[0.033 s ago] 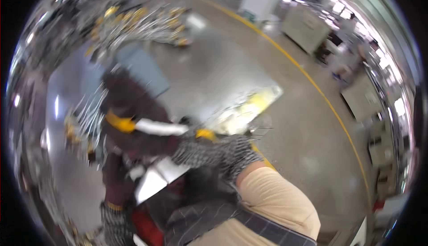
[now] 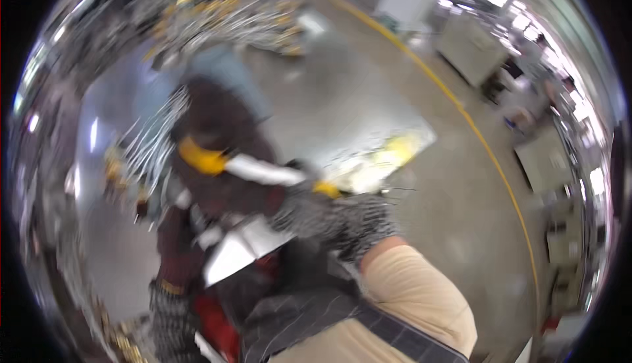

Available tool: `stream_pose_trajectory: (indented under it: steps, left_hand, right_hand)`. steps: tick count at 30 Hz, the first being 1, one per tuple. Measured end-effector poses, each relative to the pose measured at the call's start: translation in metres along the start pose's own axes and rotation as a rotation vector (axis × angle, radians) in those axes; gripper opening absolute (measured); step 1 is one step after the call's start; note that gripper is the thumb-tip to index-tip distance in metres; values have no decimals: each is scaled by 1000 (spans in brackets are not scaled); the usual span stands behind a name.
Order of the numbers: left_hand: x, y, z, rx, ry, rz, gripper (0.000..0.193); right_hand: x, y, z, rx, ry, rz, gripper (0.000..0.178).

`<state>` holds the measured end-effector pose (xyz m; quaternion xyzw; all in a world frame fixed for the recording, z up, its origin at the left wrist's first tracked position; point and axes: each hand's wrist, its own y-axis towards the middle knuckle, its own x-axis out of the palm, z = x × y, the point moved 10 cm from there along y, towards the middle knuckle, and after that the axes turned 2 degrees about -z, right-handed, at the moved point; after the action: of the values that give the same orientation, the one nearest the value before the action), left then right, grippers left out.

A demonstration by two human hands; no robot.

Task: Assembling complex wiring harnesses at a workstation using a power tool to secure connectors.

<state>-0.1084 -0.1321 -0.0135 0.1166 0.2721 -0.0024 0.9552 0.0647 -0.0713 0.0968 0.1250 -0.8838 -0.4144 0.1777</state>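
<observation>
My right hand (image 2: 224, 126), in a dark maroon glove with a grey knit cuff, reaches in from the lower right over a metal table. A white strip with yellow ends (image 2: 263, 171) crosses it; blur hides whether the fingers hold it. Lower left is my left hand (image 2: 179, 248), in a matching glove, its fingers smeared. It is nearest to a small pale metal piece (image 2: 210, 236) and a bright white flat sheet (image 2: 230, 258) between the hands. Left of the right hand lies a bundle of thin silvery wires (image 2: 155, 139).
Another pile of wires with yellow ends (image 2: 230, 24) covers the table's far part. White and yellow papers (image 2: 375, 165) lie by the right corner of the metal table (image 2: 329, 100). A yellow line (image 2: 484, 136) curves along the floor. Beyond stand beige cabinets (image 2: 471, 47) and a seated person (image 2: 526, 100).
The whole scene has slid slightly to the right in the view. My hands stay about the same relative to each other, and no change of grip shows.
</observation>
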Motion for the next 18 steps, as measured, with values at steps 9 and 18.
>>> stream_pose_trajectory:
  steps: [9, 18]
  left_hand:
    - [6, 36, 60, 99, 45, 82, 69]
    - [10, 35, 37, -149, 310, -60, 76]
  right_hand:
    - [-39, 32, 4, 280, 238, 182, 39]
    - [-17, 31, -31, -75, -175, 25, 78]
